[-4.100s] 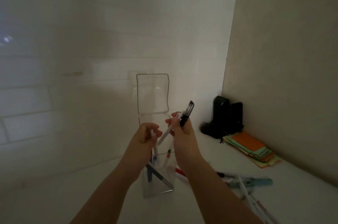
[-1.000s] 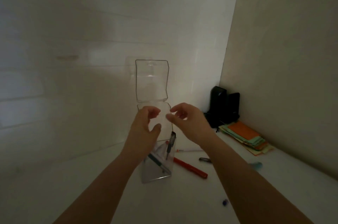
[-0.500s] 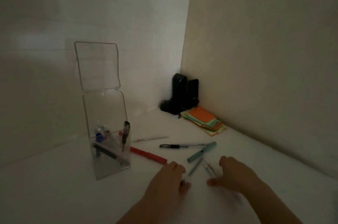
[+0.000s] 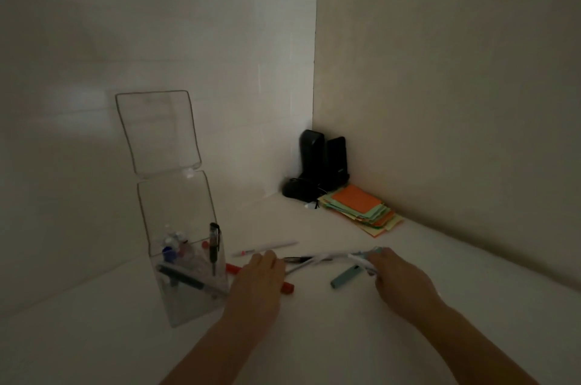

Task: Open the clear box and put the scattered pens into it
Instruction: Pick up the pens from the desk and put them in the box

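Note:
The clear box (image 4: 176,211) stands upright at the left with its lid (image 4: 157,130) hinged up and open. Several pens lie inside, one of them a black pen (image 4: 214,246) leaning at the right wall. My left hand (image 4: 257,282) lies palm down on the table, covering the middle of a red pen (image 4: 287,288). Its fingertips are hidden, next to a thin grey pen (image 4: 297,269). My right hand (image 4: 399,282) is closed around blurred white and teal pens (image 4: 358,257). A teal pen (image 4: 345,277), a white pen (image 4: 267,248) and a black pen (image 4: 297,259) lie loose between the hands.
The white table (image 4: 314,337) sits in a corner, with walls behind and to the right. Black devices (image 4: 320,161) stand in that corner, and a stack of coloured paper notes (image 4: 361,211) lies beside them. The room is dim.
Both hands left the box, where a black pen now rests, and dropped to the table. In the last half second they slid forward onto the scattered pens, and the right hand closed on some.

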A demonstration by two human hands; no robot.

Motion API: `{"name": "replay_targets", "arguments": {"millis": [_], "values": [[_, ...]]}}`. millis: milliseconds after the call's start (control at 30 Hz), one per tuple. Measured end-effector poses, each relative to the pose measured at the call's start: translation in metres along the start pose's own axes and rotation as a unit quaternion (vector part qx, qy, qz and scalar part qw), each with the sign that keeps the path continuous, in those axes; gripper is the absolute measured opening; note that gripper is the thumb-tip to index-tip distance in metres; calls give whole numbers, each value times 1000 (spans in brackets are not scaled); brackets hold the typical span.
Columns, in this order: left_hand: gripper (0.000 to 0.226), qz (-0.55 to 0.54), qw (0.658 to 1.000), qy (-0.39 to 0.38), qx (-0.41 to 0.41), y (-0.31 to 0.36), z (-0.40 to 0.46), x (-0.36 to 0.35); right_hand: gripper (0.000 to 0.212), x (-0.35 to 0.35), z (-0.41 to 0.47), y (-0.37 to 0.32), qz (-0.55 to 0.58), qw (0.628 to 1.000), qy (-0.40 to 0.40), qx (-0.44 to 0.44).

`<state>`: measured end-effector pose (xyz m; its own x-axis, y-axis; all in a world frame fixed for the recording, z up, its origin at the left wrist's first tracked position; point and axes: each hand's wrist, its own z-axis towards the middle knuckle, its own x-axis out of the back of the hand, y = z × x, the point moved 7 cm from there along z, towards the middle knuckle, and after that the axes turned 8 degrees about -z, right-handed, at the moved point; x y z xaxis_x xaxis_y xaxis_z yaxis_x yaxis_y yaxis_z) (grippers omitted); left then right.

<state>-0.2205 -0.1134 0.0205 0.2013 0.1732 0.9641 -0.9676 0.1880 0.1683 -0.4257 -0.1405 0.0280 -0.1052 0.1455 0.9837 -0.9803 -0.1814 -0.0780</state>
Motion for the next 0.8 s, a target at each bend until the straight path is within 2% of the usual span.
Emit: {"name": "replay_targets", "arguments": {"millis": [100, 200, 267, 333, 400, 433, 500, 567, 633, 733, 800], "values": [[45, -12, 998, -55, -21, -13, 2, -12, 43, -4, 15, -15, -12, 997, -10, 72], [36, 43, 995, -81, -30, -17, 4, -24, 35, -14, 19, -29, -89, 986, -52, 128], [33, 52, 996, -69, -35, -14, 2, -23, 29, -18, 19, -34, -128, 978, -69, 150], [36, 35, 995, -35, -86, -7, -1, -22, 28, -16, 15, -36, -149, 972, -89, 160], [31, -10, 995, 12, -96, -3, -6, -12, 29, -10, 10, -36, -128, 975, -83, 163], [28, -74, 993, 18, -93, -1, -7, -7, 31, -4, 9, -37, -108, 979, -63, 160], [22, -256, 961, 49, -91, 3, -10, 17, 33, 16, 10, -39, -11, 992, -2, 127], [13, -392, 906, 125, -95, 4, -14, 59, 24, 42, 15, -49, 170, 980, 60, 89], [10, -484, 853, 172, -88, -2, -18, 100, 23, 67, 20, -69, 344, 932, 85, 77], [10, -559, 778, 271, -95, -22, -31, 162, 27, 100, 24, -119, 493, 861, 74, 98], [16, -553, 765, 317, -94, -43, -40, 191, 25, 118, 27, -154, 555, 817, 76, 132]]}}
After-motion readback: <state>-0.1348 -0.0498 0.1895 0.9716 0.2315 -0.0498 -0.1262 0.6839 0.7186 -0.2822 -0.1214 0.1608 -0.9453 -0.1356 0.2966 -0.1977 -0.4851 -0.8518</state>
